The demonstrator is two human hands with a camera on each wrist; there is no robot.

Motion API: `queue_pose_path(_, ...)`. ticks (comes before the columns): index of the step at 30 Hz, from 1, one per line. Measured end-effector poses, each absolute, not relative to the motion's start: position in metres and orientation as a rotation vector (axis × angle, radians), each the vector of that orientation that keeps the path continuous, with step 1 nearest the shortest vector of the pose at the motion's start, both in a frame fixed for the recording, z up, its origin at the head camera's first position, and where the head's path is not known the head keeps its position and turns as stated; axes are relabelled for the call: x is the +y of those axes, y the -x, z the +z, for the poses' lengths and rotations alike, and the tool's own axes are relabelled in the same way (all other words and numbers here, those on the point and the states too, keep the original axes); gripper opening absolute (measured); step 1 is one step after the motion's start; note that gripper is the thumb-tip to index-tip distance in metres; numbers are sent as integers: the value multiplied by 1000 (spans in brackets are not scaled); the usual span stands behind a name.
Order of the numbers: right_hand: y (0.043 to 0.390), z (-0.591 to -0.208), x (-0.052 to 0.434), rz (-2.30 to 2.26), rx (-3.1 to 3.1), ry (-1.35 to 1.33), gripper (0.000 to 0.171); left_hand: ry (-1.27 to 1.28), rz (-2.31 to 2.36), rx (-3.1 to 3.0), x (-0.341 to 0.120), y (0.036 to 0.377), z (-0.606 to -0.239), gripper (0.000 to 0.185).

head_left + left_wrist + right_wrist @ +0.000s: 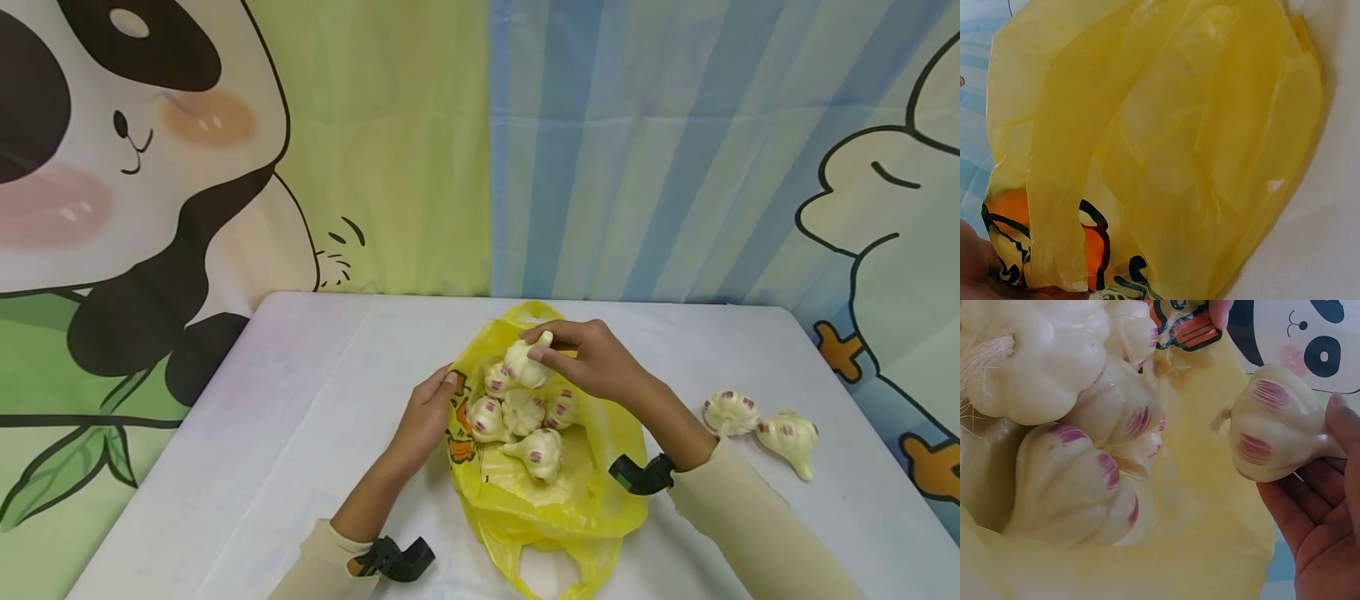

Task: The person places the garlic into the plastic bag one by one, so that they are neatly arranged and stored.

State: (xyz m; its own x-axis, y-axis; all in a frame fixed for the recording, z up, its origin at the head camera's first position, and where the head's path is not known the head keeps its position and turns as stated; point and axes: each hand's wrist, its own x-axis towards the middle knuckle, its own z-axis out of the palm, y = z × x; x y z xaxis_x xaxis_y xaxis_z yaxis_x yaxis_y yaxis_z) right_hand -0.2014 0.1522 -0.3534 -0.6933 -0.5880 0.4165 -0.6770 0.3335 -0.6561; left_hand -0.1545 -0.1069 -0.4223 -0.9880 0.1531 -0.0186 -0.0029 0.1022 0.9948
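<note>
A yellow plastic bag (600,492) lies spread on the table with its mouth wide, and several garlic bulbs (540,454) with purple marks sit inside it. My left hand (426,417) pinches the bag's left rim between thumb and fingers. Over the far part of the bag, my right hand (592,358) holds one garlic bulb (1279,425) by its stem end, with the root tuft pointing away from the palm. In the left wrist view the bag's outer side (1179,144) fills most of the picture and hides the bulbs.
Two more garlic bulbs, one (731,412) beside the other (789,437), lie on the white table (322,400) to the right of the bag, near my right forearm. Behind the table hangs a printed curtain (585,150) with a panda.
</note>
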Motion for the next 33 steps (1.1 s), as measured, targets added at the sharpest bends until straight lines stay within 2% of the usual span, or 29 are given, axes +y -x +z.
queue_pose_path(4, 202, -356, 150, 1224, -2568, -1112, 27, -157, 2026, 2241, -107, 154, -422, 45)
queue_pose_path(18, 208, -375, 147, 1104, -2711, -1038, 28, -159, 2022, 2239, -106, 154, -422, 45)
queue_pose_path(33, 211, -395, 144, 1046, -2839, -969, 19, -180, 2022, 2223, -105, 152, -422, 45)
